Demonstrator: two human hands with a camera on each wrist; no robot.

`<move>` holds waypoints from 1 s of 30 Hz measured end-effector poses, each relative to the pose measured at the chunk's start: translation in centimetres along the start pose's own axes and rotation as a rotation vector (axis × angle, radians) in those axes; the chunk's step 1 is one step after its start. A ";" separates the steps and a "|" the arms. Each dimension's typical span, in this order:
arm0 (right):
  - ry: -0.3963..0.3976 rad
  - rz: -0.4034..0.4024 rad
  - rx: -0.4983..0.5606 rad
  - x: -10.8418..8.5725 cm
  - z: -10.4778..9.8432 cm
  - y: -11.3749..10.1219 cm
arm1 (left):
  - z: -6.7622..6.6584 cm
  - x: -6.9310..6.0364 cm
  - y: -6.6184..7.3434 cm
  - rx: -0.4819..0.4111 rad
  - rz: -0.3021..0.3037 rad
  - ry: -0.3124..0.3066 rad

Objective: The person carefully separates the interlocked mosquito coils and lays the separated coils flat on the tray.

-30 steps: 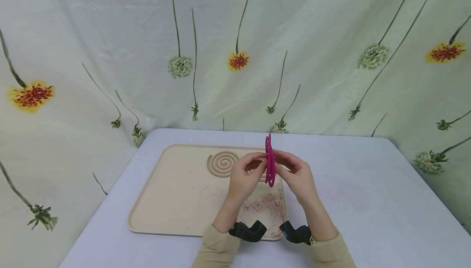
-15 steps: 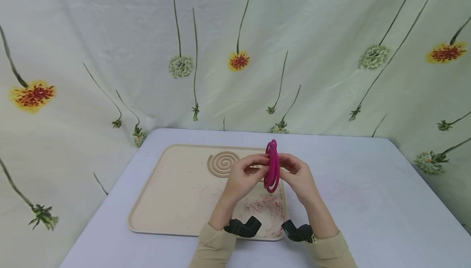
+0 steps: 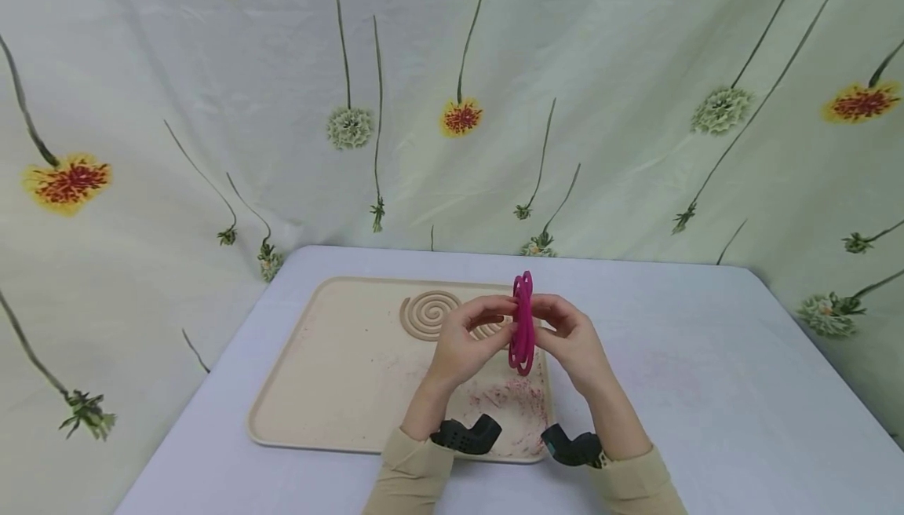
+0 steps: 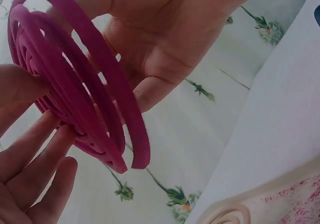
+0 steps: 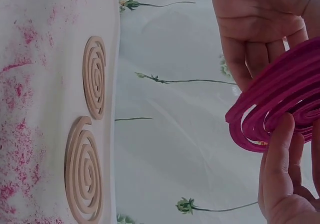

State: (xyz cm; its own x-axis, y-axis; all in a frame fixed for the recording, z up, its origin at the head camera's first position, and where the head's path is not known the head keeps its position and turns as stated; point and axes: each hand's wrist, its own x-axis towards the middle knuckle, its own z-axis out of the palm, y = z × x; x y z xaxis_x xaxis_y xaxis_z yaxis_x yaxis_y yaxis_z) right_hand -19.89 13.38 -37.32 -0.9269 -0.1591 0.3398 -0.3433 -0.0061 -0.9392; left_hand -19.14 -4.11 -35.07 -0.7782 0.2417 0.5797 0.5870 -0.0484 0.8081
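Note:
A magenta mosquito coil is held up edge-on over the right part of the tray, between both hands. From the left side my left hand pinches it with thumb and fingers. My right hand grips it from the opposite side. Its rings stand apart in the left wrist view, with two blunt ends at the bottom; it looks like two coils nested together. Fingers cover much of the middle. In the right wrist view the magenta spiral is tilted and runs off the right edge.
Two tan mosquito coils lie side by side at the back of the beige tray; the left hand partly hides one in the head view. Magenta dust speckles the tray's right side. A white-covered table carries it, before a flowered cloth backdrop.
The magenta coil has come slightly down and turned a little, showing its rings at half a second ago and nearly edge-on again now. Both hands keep their hold.

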 end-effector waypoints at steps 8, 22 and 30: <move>-0.031 -0.041 0.064 0.0 0.0 0.2 | 0.0 0.0 -1.5 -0.062 0.001 -0.010; -0.072 -0.113 0.098 0.1 -0.1 0.3 | 0.0 -0.1 -3.3 -0.033 0.068 0.000; -0.099 -0.075 0.086 0.0 -0.3 0.1 | -0.1 -0.1 -0.7 -0.007 -0.008 -0.019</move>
State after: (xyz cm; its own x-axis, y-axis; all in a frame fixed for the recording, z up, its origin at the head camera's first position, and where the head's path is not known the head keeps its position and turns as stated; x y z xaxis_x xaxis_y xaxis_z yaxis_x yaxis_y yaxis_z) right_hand -19.99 13.68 -37.44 -0.8784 -0.2512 0.4065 -0.3927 -0.1054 -0.9136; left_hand -19.44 -4.22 -35.67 -0.7783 0.2608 0.5712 0.5792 -0.0531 0.8135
